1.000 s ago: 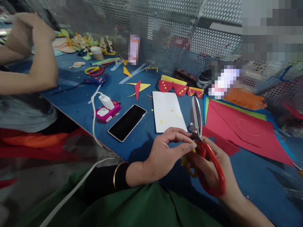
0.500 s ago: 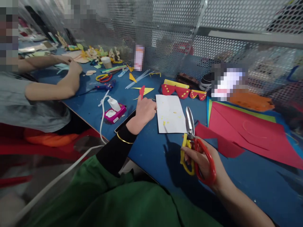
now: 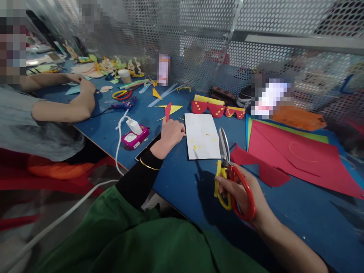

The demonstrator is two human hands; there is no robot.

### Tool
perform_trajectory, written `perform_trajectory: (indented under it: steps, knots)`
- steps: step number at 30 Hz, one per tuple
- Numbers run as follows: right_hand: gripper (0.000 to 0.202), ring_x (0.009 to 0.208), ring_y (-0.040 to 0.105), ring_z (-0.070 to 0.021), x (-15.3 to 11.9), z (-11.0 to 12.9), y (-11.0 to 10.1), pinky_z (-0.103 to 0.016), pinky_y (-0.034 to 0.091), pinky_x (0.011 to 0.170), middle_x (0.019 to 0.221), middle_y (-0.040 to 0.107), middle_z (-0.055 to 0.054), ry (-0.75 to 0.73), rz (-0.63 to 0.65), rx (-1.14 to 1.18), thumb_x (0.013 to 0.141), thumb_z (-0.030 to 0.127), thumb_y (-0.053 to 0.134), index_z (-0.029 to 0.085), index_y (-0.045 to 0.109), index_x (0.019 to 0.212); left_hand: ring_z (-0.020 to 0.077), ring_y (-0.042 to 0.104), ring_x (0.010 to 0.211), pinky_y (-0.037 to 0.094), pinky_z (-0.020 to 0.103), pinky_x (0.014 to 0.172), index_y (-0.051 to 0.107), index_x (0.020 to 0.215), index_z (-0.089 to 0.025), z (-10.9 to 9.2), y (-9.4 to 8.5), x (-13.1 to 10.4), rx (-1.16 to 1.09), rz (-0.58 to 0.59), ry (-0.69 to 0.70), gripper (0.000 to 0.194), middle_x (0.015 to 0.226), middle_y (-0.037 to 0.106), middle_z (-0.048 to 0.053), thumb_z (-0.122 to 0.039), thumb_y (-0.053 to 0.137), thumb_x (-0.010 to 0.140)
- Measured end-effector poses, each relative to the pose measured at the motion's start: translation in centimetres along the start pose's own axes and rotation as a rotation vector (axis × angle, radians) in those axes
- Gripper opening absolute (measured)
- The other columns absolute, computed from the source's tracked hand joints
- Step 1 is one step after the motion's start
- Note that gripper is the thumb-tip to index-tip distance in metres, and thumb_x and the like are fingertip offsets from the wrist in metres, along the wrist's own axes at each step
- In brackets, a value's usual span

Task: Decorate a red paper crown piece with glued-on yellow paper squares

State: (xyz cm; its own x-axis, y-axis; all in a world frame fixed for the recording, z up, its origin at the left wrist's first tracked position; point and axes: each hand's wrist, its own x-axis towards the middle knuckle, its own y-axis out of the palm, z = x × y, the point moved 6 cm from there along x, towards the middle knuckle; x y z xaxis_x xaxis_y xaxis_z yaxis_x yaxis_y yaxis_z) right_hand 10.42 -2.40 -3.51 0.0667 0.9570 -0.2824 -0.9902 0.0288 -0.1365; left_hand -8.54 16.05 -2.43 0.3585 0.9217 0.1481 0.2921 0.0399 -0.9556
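Observation:
My right hand (image 3: 246,193) is wrapped round a pair of scissors (image 3: 225,148) with red and yellow handles, blades pointing away from me. A narrow yellow paper strip (image 3: 217,178) is pinched in the same hand, beside the handle. My left hand (image 3: 172,136) is closed, knuckles up, left of a white sheet (image 3: 201,138). A red paper piece (image 3: 168,111) sticks out past its fingers, over yellow paper (image 3: 176,109) on the table; its lower end is hidden by the hand. Tiny yellow bits are scattered on the white sheet.
Red paper glasses (image 3: 207,108) with yellow squares stand behind the sheet, beside a smaller pair (image 3: 235,112). Red paper (image 3: 298,151) lies right. A glue gun (image 3: 124,104) and purple power socket (image 3: 135,137) are left, near a co-worker's arm (image 3: 65,108).
The view has shifted slightly, so things sit a little further left. Both hands keep nearly the same pose, and the scissors and yellow strip stay in my right hand.

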Motion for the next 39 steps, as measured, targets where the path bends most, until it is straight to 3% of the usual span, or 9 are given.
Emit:
perform_trajectory:
  steps: [10,18,23,28,34,39]
  knots:
    - [0.03,0.047,0.056,-0.013,0.2,0.1,0.1,-0.025,0.045,0.045,0.055,0.06,0.004,-0.009,0.008,0.018,0.076,0.044,0.072,0.021,0.057,0.088,0.0262,0.058,0.09,0.024,0.057,0.11,0.076,0.072,-0.02,0.2,-0.2,-0.4,0.03,0.006,-0.026,0.024,0.083,0.074,0.007,-0.015,0.057,0.086]
    - [0.031,0.046,0.057,-0.0139,0.4,-0.2,0.1,-0.026,0.046,0.044,0.054,0.061,0.003,-0.011,-0.002,0.009,0.074,0.046,0.074,0.022,0.057,0.085,0.0281,0.063,0.095,0.027,0.058,0.111,0.078,0.076,-0.024,0.7,-0.3,-0.9,0.007,0.009,-0.069,0.01,0.087,0.077,0.006,-0.029,0.072,0.083]
    - [0.032,0.045,0.057,-0.0136,0.3,-0.2,0.2,-0.025,0.046,0.043,0.052,0.061,0.003,-0.019,-0.014,0.004,0.073,0.046,0.075,0.022,0.057,0.083,0.0289,0.064,0.093,0.028,0.061,0.11,0.08,0.075,-0.023,0.4,0.2,-1.0,0.004,0.002,-0.086,0.011,0.088,0.078,0.007,-0.024,0.072,0.083]
    - [0.031,0.045,0.057,-0.0136,0.1,0.1,0.2,-0.025,0.046,0.043,0.053,0.061,0.003,-0.022,-0.007,0.001,0.074,0.045,0.074,0.022,0.057,0.085,0.0297,0.064,0.096,0.028,0.06,0.111,0.08,0.074,-0.021,0.0,0.2,-1.2,0.015,-0.007,-0.064,0.015,0.089,0.078,0.009,-0.02,0.069,0.084]
    - [0.031,0.045,0.057,-0.0129,0.2,-0.4,0.1,-0.024,0.047,0.042,0.053,0.061,0.003,-0.023,-0.001,0.021,0.074,0.044,0.074,0.022,0.057,0.087,0.0298,0.063,0.1,0.028,0.06,0.111,0.08,0.086,-0.024,-0.3,-0.1,-1.2,-0.005,-0.005,-0.014,0.011,0.095,0.077,0.006,-0.02,0.071,0.082]
    - [0.036,0.044,0.055,-0.0128,0.3,-0.7,0.3,-0.024,0.046,0.041,0.053,0.061,0.003,-0.003,-0.005,0.038,0.071,0.047,0.076,0.022,0.056,0.087,0.0296,0.063,0.098,0.029,0.06,0.11,0.079,0.08,-0.024,-0.4,-0.1,-1.2,-0.004,0.007,-0.002,0.013,0.089,0.077,0.006,-0.018,0.068,0.082]
